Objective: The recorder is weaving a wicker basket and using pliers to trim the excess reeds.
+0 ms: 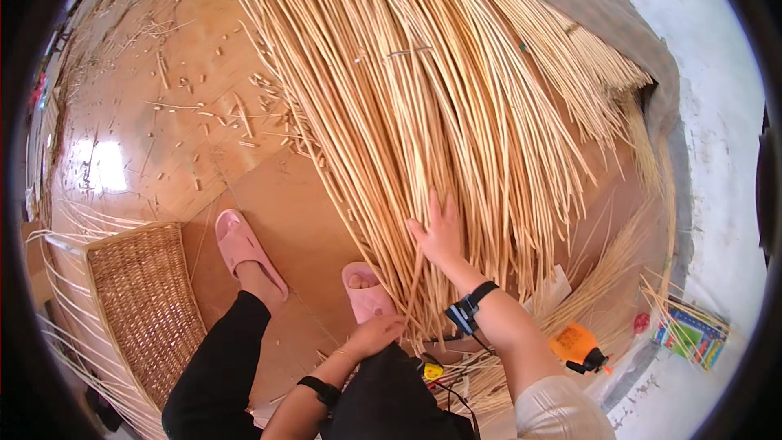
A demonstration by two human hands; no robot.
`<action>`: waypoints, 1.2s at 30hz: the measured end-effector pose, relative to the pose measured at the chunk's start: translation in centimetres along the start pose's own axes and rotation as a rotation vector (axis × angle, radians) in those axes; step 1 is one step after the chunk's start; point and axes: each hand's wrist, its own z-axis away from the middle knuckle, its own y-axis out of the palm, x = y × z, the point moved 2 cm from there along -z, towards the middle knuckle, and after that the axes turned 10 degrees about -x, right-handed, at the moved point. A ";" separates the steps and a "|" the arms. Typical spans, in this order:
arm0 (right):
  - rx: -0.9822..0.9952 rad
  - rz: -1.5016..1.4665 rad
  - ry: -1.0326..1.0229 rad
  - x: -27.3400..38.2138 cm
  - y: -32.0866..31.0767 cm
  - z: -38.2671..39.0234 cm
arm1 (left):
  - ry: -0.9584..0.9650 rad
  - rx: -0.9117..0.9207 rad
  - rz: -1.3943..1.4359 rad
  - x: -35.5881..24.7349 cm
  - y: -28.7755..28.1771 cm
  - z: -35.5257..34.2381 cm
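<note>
A broad bundle of long, pale wicker rods (350, 98) fans across the floor in front of me. My right hand (441, 238) lies on the rods near their close ends, thumb and fingers apart, gripping none that I can see. Low over my knee is my left hand (373, 337), beside the nearest rod tips. Its back faces up and its fingers are largely hidden, so I cannot make out whether it holds anything. Dark bands circle both wrists, and a small dark device (463, 316) sits by the right one.
To the left stands a woven basket piece (142, 301) with loose rods sticking out. Offcuts (269, 98) litter the tiled floor. An orange bottle-like object (575, 345) and a colourful flat box (691, 334) lie at right by the white wall (721, 195). Grey cloth (603, 8) covers some rods.
</note>
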 end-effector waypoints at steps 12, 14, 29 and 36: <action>-0.112 0.229 -0.280 0.5 -1.8 -0.5 | 0.061 0.090 -0.167 2.2 0.2 -0.9; -0.138 0.187 -0.332 1.3 -2.2 -0.4 | 0.033 0.177 -0.226 2.1 0.4 -0.8; -0.299 0.085 -0.292 1.7 -3.0 -0.8 | -0.002 0.005 -0.137 2.1 -0.5 0.6; -0.143 0.126 -0.501 2.7 -2.5 -2.2 | 0.099 -0.027 -0.063 5.1 0.5 0.2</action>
